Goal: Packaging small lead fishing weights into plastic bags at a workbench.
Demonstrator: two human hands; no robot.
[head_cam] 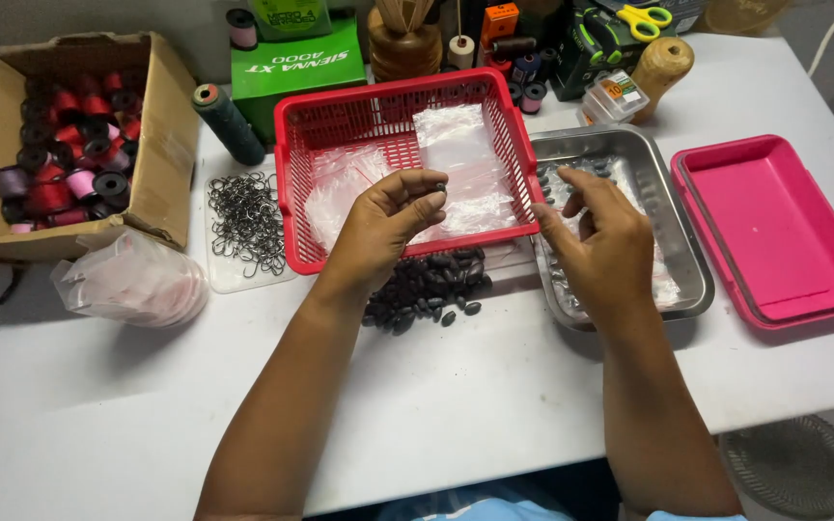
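Pinching: the left hand point(383, 227) nips one small dark oval bead point(440, 186) between thumb and fingertips, above the front rim of the red basket point(297, 193).
Right hand: the right hand point(600, 241) curls over the steel tray point(673, 217), fingers bent close together; I cannot tell if it holds anything.
Bead heap: a pile of matte dark beads point(431, 285) lies on the white table point(456, 405), at 5 o'clock from the left hand, just beside the basket's front edge.
Basket: slotted hard plastic, holding thin clear bags point(456, 145).
Tray: shiny, rounded corners, more dark beads at its 10 o'clock corner.
Hooks: tangled wire hooks point(245, 220) at 9 o'clock of the basket.
Edges: pink plastic lid point(774, 227) at 3 o'clock, cardboard box point(161, 178) of thread spools at 10 o'clock.
Open room: bare tabletop towards 6 o'clock.
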